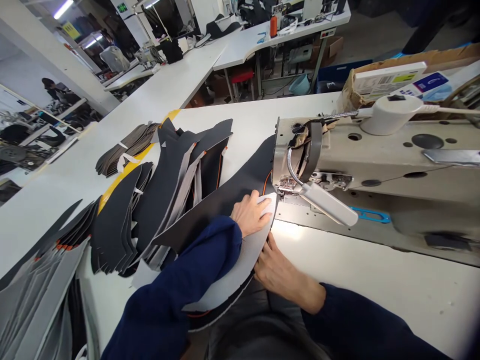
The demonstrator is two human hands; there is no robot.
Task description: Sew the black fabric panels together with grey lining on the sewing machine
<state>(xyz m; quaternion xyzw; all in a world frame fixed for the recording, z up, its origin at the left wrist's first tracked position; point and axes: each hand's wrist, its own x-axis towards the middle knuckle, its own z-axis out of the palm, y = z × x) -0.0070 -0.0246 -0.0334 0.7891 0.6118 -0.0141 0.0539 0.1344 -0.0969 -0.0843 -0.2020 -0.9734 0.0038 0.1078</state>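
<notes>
Left hand [249, 214] is lying open and flat on a dark curved shoe-upper panel [225, 210], pressing down rather than pinching. Right hand [279, 267] looks open too, its fingers right by the panel's edge. The panel runs up to the presser foot [285, 184] of the sewing machine [356, 160], around 1 o'clock from the hands. Risk: that long curve is only held flat, so it could drag or swing off line, or catch the stacked panels [120, 225] at 10 o'clock.
</notes>
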